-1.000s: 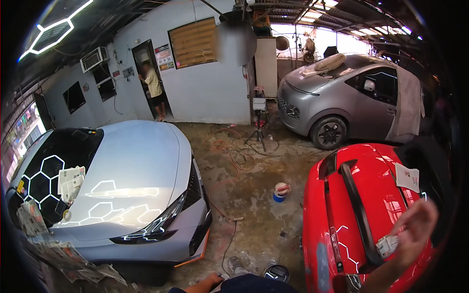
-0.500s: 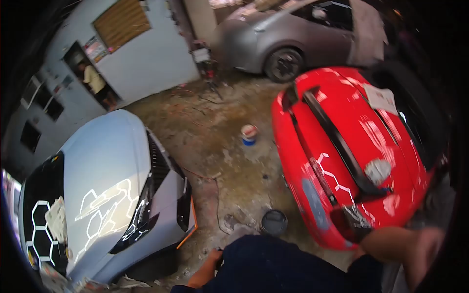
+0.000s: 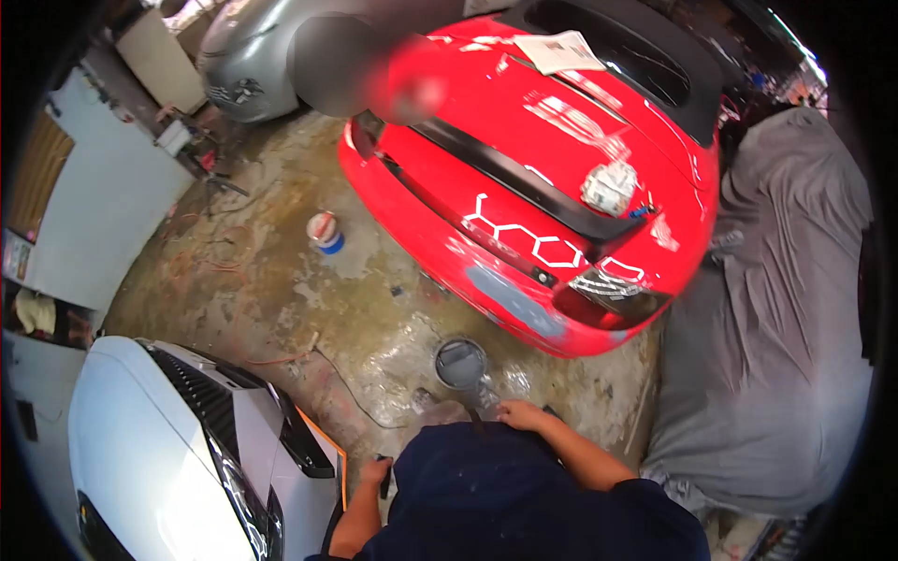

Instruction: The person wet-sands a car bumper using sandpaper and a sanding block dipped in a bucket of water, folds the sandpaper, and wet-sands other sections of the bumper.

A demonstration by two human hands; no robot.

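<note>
My left hand (image 3: 377,469) hangs low by my left side, closed around a small dark object (image 3: 384,483) whose kind I cannot make out. In front of my dark shirt (image 3: 524,486) is my right hand (image 3: 520,414), its fingers curled in; what they hold, if anything, is hidden. Just ahead of it a dark grey bucket (image 3: 459,363) stands on the wet floor. Beyond that is the red car (image 3: 645,103), with a dull grey patch (image 3: 514,301) on its bumper. On the car lie a crumpled paper wad (image 3: 610,188) and a folded newspaper (image 3: 559,52).
A white car (image 3: 159,449) stands close on my left. To the right is a vehicle-sized shape under a grey cover (image 3: 776,309). A blue and white paint bucket (image 3: 326,233) and a thin hose (image 3: 346,388) are on the floor. A silver car (image 3: 253,61) is behind.
My view has turned right, bringing the grey cover into sight. My right arm has come down from the right side to the front of my body. My left hand stays low.
</note>
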